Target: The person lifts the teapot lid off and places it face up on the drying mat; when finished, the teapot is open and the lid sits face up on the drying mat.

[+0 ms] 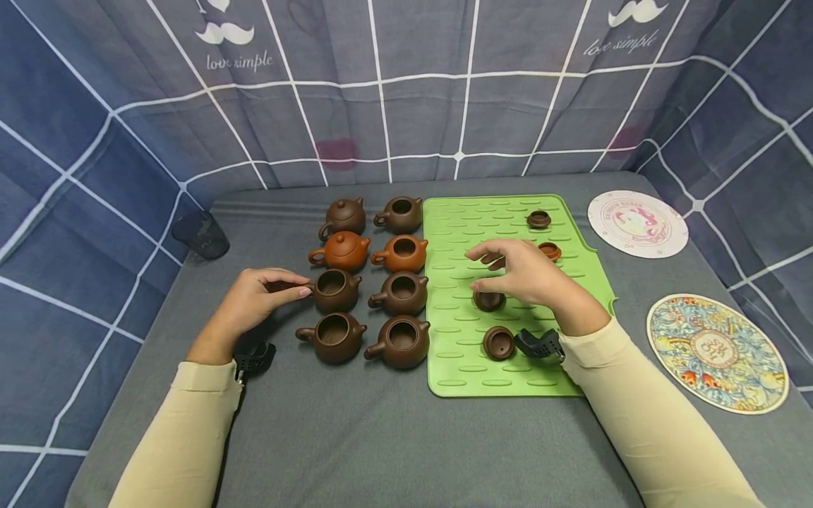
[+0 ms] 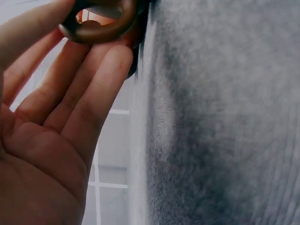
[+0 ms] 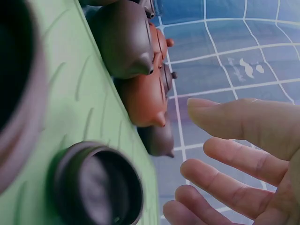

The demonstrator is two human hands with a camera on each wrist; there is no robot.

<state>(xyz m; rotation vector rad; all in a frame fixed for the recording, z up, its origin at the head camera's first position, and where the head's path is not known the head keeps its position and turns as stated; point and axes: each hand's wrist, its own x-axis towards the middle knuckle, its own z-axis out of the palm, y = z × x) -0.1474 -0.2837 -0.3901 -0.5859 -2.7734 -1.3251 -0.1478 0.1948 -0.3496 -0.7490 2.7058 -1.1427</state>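
At the left, my left hand (image 1: 250, 303) pinches the handle of a dark brown, lidless teapot (image 1: 338, 300). The left wrist view shows the handle ring (image 2: 105, 33) at the fingers, its body cut off. Over the green mat, my right hand (image 1: 530, 275) holds nothing, its fingers apart and slightly bent. Below it a dark brown teapot lid (image 1: 489, 302) is partly covered by the fingers. Nearer me lies another brown lid (image 1: 498, 343), hollow side up. In the right wrist view, a lid (image 3: 63, 187) sits on the mat below the fingers.
Two columns of teapots stand left of the green mat (image 1: 457, 367). A brown teapot (image 1: 345, 215) and an orange teapot (image 1: 347, 252) wear lids. Farther back on the mat are a brown lid (image 1: 538, 219) and an orange lid (image 1: 550, 251). A dark cup (image 1: 202, 235) and round mats (image 1: 718, 353) flank everything.
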